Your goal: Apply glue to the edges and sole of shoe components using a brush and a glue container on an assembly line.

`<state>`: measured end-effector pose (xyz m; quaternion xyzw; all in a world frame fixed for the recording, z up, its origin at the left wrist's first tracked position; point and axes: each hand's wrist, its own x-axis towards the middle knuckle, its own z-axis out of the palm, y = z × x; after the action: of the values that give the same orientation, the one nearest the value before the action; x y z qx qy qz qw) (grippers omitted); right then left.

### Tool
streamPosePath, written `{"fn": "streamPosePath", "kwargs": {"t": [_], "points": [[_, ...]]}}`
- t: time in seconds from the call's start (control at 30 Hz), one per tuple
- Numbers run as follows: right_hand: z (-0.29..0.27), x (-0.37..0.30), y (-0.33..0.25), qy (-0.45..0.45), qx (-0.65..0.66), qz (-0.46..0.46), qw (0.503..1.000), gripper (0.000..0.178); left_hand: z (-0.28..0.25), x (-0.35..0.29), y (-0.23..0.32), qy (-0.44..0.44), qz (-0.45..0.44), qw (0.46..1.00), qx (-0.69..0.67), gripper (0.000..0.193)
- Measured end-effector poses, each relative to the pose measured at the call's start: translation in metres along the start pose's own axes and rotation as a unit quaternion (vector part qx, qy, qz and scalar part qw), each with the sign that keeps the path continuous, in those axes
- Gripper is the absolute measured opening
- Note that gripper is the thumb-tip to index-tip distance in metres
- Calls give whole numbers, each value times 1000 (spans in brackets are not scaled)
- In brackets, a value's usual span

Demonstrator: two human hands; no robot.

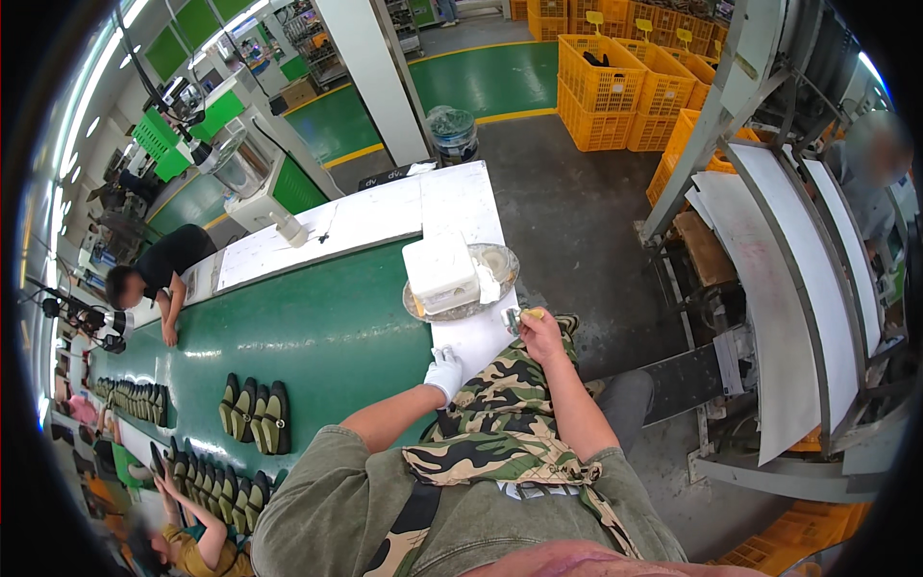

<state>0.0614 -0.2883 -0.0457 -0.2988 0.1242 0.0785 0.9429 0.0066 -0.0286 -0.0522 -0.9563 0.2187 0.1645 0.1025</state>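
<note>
Brush [513, 319] gripped in closed right hand [541, 335] at tabletop's [471, 338] right edge; long axis roughly left-right, head pointed left. Gloved left hand [445, 372] half-curled; whether anything's held can't be told.

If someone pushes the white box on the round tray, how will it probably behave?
The white box looks stiff, as its walls hold their shape. Its broad, squat form suggests sliding rather than rolling. Pushed hard, it might drag the round tray beneath it.
</note>
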Motion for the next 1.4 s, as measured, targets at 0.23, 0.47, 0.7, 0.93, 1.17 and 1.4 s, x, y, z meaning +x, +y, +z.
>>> {"fn": "streamPosePath", "kwargs": {"t": [0.23,0.47,0.7,0.93,1.17,1.4], "points": [[1,0,-1,3,-3,-1,1000,14,-1,0,0,0,-5,1000,-13,41],[0,0,0,-1,-2,-2,1000,14,1,1,0,3,-4,1000,0,40],[0,0,0,-2,-3,-1,1000,14,2,1,0,6,-4,1000,4,40],[-1,1,1,-1,3,0,1000,14,5,2,-1,11,-2,1000,9,40],[0,0,0,-1,-2,5,1000,15,8,3,-1,8,-5,1000,8,40],[-1,0,0,-1,-5,1,1000,14,0,1,1,-3,-2,1000,4,41]]}}
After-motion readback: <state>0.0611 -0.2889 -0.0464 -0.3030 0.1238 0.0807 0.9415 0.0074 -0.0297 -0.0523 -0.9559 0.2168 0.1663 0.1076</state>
